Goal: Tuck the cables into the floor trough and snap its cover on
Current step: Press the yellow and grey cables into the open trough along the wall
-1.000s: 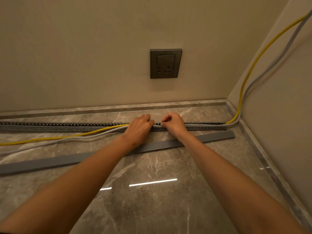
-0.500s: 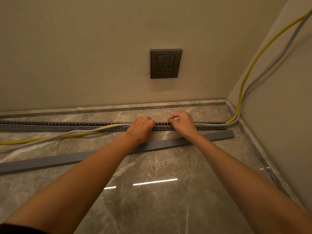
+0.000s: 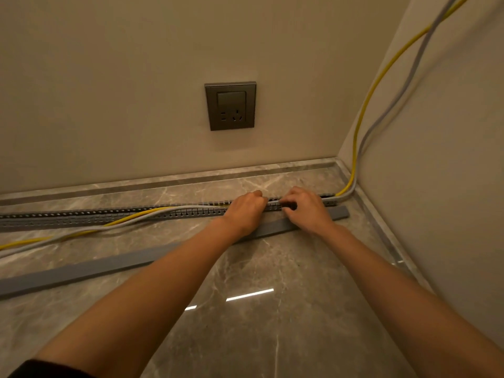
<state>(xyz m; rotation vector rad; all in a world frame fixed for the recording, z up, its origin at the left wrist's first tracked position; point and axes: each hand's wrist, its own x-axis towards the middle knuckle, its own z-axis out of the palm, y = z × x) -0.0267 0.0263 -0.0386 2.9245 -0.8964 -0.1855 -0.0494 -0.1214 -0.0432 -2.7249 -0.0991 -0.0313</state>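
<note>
Cover (image 3: 81, 271) loose beside trough (image 3: 191, 212), socket (image 3: 231, 105) above

Beige walls (image 3: 109, 77) meet in a corner, a grey socket (image 3: 230, 105) low down, glossy marble floor (image 3: 259, 336) catching light streaks.

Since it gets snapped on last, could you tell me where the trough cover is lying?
The cover lies flat on the floor, just nearer than the trough, passing under both forearms.
</note>
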